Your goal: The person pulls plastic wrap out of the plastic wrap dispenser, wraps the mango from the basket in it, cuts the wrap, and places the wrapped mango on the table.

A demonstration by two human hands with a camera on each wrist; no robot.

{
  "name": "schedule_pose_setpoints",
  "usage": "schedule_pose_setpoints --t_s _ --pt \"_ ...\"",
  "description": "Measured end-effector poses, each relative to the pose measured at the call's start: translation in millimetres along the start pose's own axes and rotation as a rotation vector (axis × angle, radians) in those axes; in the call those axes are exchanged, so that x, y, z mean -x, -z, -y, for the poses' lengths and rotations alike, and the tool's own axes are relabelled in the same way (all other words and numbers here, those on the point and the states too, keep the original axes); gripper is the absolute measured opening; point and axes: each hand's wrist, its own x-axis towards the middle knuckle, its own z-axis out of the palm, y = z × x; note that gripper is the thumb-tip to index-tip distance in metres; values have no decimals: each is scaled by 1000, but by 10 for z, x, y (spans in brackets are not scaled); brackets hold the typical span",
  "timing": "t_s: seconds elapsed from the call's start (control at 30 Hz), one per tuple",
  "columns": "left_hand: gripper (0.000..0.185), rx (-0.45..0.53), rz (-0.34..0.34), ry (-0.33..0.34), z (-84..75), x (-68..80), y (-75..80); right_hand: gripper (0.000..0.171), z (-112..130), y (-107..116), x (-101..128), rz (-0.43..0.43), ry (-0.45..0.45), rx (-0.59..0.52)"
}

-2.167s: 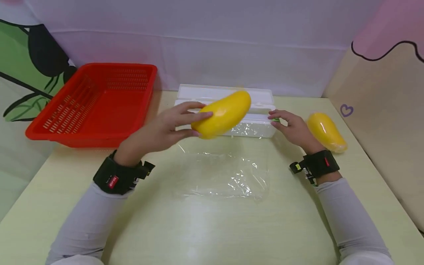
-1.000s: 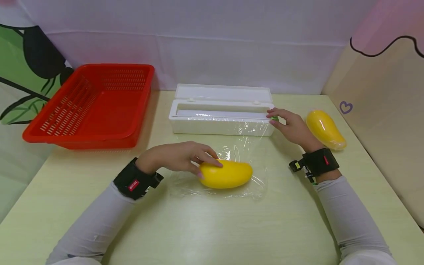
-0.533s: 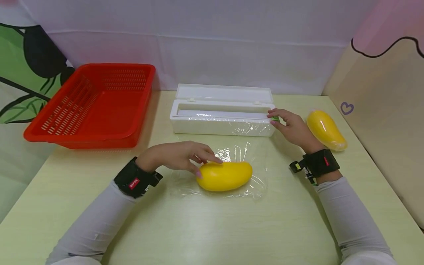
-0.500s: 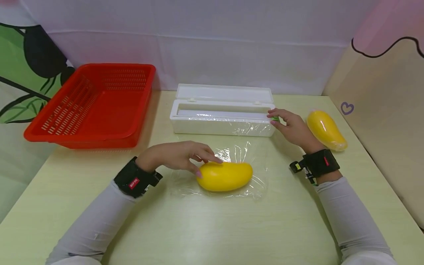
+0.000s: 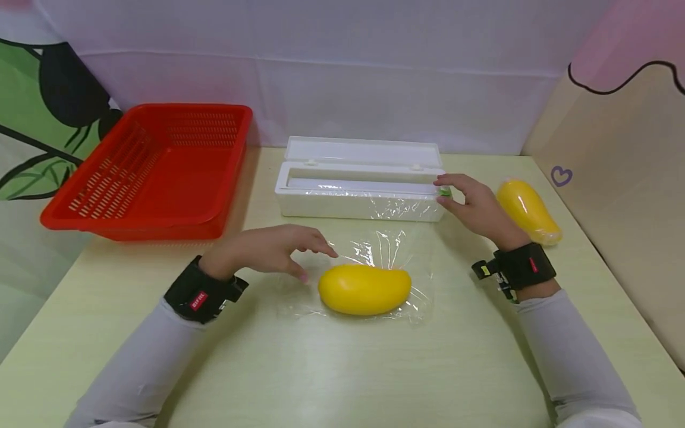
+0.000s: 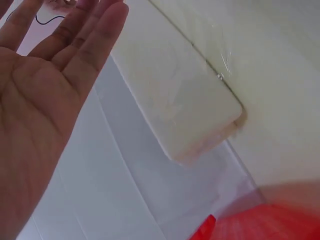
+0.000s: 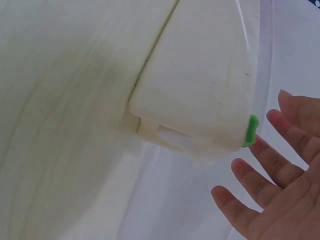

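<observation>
A yellow mango (image 5: 365,289) lies on a sheet of clear cling film (image 5: 393,246) spread on the table. My left hand (image 5: 273,249) hovers just left of the mango with relaxed fingers and touches nothing; in the left wrist view its palm (image 6: 45,100) is open and empty. My right hand (image 5: 473,205) is at the right end of the white film dispenser box (image 5: 358,199). Its straight, spread fingers (image 7: 260,180) lie beside the green slider tab (image 7: 251,131), and one fingertip is at the tab. The film runs from the box to the mango.
A second yellow mango (image 5: 527,211) lies at the right, behind my right wrist. A red slotted basket (image 5: 155,166) stands at the back left. The dispenser's lid (image 5: 364,151) is folded back towards the wall. A beige panel (image 5: 621,208) borders the table on the right.
My left hand brought the mango down from over the box onto the film, then let go and drew back to the left. The right hand stayed by the green tab.
</observation>
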Motion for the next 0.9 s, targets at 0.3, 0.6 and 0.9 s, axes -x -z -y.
schedule_pose_setpoints --t_s 0.3,0.6,0.9 --pt "33 -182 59 229 -130 197 27 12 355 126 196 147 65 4" --pt "41 -310 216 376 -329 29 -227 22 653 -103 451 729 101 69" --pt "38 -306 231 463 -336 -31 -341 36 785 -356 552 880 -17 113"
